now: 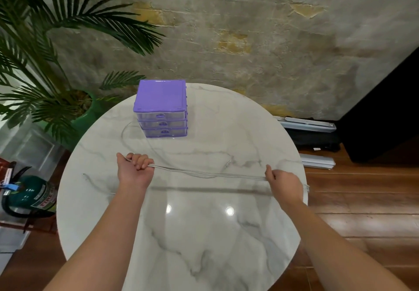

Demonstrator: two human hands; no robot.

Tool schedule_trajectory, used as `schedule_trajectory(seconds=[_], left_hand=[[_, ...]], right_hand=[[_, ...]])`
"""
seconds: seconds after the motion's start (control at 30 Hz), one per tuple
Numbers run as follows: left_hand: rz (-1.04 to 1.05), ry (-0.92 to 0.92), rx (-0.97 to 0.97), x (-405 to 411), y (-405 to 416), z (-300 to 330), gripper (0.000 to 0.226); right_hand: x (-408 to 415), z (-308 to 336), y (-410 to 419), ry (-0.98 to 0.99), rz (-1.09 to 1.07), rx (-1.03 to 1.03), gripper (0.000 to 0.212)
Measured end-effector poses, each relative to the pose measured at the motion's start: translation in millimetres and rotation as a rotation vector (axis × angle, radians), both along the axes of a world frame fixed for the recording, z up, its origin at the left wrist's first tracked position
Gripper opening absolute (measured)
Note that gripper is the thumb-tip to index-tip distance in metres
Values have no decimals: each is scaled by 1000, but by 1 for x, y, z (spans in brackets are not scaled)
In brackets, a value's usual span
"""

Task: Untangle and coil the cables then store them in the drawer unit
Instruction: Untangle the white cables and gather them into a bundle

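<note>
So the biggest thing here is the round white marble-look worktop [204, 234], glossy enough that two ceiling lights reflect off it near the middle. Behind it is a rough grey plaster wall with yellowish patches, and off to the left there's a big palm plant [45, 52] in a green pot, with a green fire extinguisher [34, 196] lying on the floor below it. On the right side the floor is reddish wood planks, with some long pale metal bars [317, 161] lying near a dark bag by the wall. On the far part of the worktop sits the purple drawer unit [161, 109], three clear-fronted drawers stacked up, all pushed in as far as I can tell. A thin loop of pale cable curves on the surface just left of it. Closer in, the grey cable [208, 174] is doubled into several strands and pulled out in a long line between both hands, hanging a little above the worktop and throwing a dark shadow line under it. The left hand [135, 171] is fisted around one end of the bundle, fingers curled over the strands. The right hand [284, 183] pinches the other end near the right edge of the worktop, with a short bit of cable poking out past it. One connector tip [229, 162] lies on the worktop just beyond the stretched strands.
</note>
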State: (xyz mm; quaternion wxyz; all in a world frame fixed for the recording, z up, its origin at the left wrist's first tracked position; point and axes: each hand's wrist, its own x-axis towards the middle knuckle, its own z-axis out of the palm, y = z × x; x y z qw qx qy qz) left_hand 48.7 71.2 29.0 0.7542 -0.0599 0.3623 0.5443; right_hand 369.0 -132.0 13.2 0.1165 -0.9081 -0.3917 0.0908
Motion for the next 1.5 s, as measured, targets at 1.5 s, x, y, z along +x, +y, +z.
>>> schedule_trajectory(seconds=[1.5], left_hand=[[-198, 220, 98, -10, -29, 15, 25]], right_hand=[[-130, 22, 125, 68, 597, -175, 24]])
